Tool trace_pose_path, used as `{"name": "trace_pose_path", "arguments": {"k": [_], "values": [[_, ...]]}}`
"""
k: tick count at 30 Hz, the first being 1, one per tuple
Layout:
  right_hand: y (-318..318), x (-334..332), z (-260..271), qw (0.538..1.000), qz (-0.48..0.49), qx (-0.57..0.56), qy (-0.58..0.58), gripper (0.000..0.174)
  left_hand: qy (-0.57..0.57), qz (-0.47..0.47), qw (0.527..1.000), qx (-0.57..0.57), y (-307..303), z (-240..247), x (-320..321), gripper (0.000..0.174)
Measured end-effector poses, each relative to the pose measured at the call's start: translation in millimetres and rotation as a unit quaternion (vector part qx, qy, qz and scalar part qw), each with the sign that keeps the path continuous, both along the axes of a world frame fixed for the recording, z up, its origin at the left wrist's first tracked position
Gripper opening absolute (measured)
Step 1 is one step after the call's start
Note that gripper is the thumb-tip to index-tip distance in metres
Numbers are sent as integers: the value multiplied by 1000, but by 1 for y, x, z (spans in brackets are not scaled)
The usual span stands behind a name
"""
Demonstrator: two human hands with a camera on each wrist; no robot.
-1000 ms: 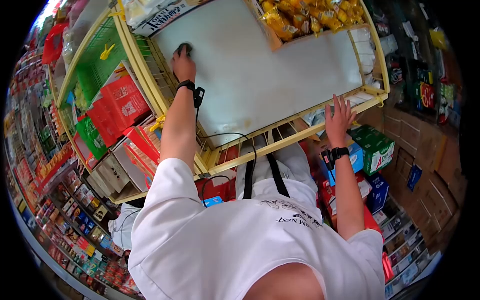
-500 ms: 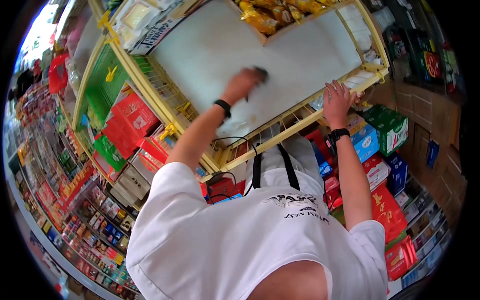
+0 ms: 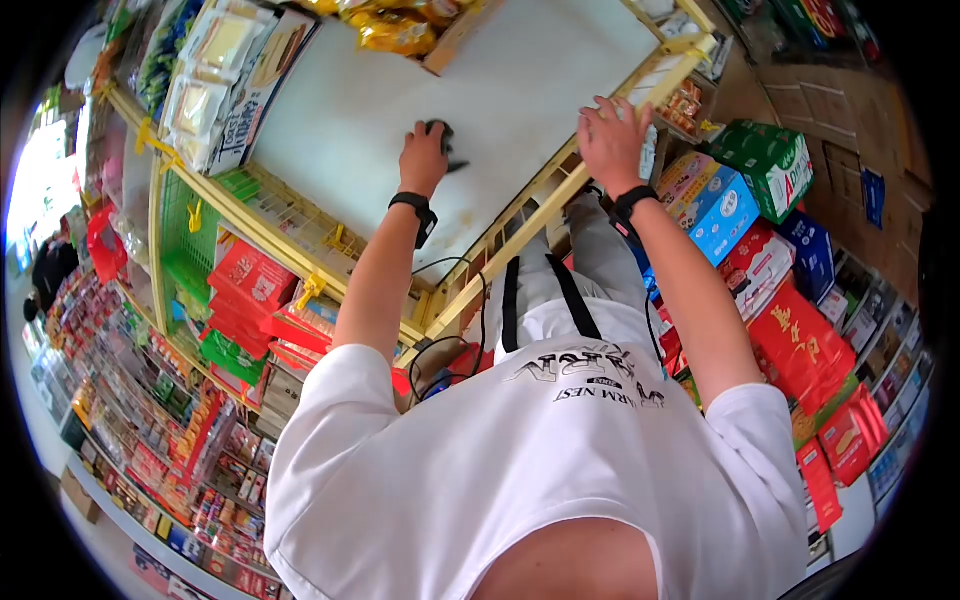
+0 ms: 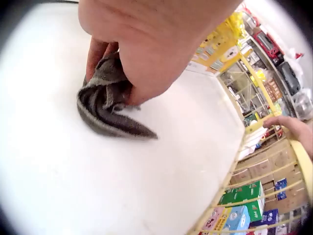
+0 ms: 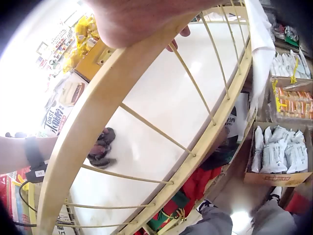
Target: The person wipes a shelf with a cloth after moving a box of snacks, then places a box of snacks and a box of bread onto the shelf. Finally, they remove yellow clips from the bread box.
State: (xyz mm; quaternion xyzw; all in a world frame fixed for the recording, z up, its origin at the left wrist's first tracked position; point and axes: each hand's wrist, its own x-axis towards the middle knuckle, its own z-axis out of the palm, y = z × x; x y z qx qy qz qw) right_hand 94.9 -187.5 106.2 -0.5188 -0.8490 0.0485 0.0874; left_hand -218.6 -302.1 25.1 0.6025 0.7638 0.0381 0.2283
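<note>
Obstructed: in the left wrist view, the back of my left hand (image 4: 142,44) covers most of its fingers and the top of the cloth (image 4: 110,120). My right hand (image 5: 146,22) shows only partly, at the top of the right wrist view. Yellow packets (image 3: 395,35) are cut off by the head view's upper edge.

Cloth: dark grey, bunched in layered folds, one pointed end toward lower right; left of centre in the left wrist view, gripped by my left fingers against the white panel (image 3: 340,100).

My right fingers lie loosely extended across the rail (image 5: 83,122). Panel smooth, faintly glossy; rail pale yellow, flat-faced; rods (image 5: 156,128) thin, round-looking.
</note>
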Motion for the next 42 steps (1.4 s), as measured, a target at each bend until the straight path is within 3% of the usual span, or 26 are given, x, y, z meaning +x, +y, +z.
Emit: {"name": "trace_pose_path", "arguments": {"k": [1,3,5,7,9,13,14,16,17,20,21,24,25,27,28,29,31,33,35,36,39,40,42], "values": [[0,0,-2,1000,-4,5,6,25,-19,-38,999,-26,-2,2,6,49],[0,0,-4,1000,-4,2,3,27,-210,-163,953,-147,6,8,-4,46],[-1,-1,-3,1000,-11,2,18,28,-402,-85,862,-296,15,40,7,43],[0,3,-5,999,-12,5,39,29,-378,-16,883,-278,20,65,20,38],[1,9,-9,995,36,4,97,33,-320,-29,920,-224,33,96,31,38],[12,46,0,967,89,-24,239,33,-330,26,943,-42,65,201,80,44],[17,61,15,931,89,-158,318,31,-327,44,944,13,72,229,93,43],[19,95,30,807,51,-366,460,26,-268,46,951,148,85,288,126,38],[19,116,40,808,49,-360,465,26,-212,33,950,227,90,314,143,36],[20,183,73,730,-4,-483,483,36,-250,42,916,311,104,345,178,32],[20,193,87,732,-1,-477,486,36,-254,62,912,316,110,347,203,32],[15,222,145,507,-66,-624,591,47,-301,-6,935,187,119,323,282,34],[15,225,147,506,-65,-621,596,47,-343,-12,932,119,120,314,309,36],[16,226,147,410,-104,-574,701,44,-280,-230,920,150,126,286,340,39],[22,227,143,488,-150,-526,680,37,-280,-237,919,147,128,286,353,39],[26,231,138,484,-156,-523,684,37,-285,-208,925,138,128,286,364,40],[35,238,134,589,-111,-469,648,29,-292,-183,930,128,133,279,369,40],[39,237,131,597,-110,-458,649,23,-297,-115,944,82,140,265,362,43],[46,230,126,605,-87,-457,646,21,-281,-143,945,92,154,263,343,45],[50,229,128,642,-86,-436,625,21,-264,-164,945,107,164,263,330,47],[60,230,113,644,-133,-380,650,21,-108,-139,937,300,201,284,277,50],[62,235,100,650,-152,-362,651,20,-94,-69,933,342,216,283,249,51],[61,251,87,659,-198,-348,636,22,-99,9,877,470,240,305,224,54]]}}
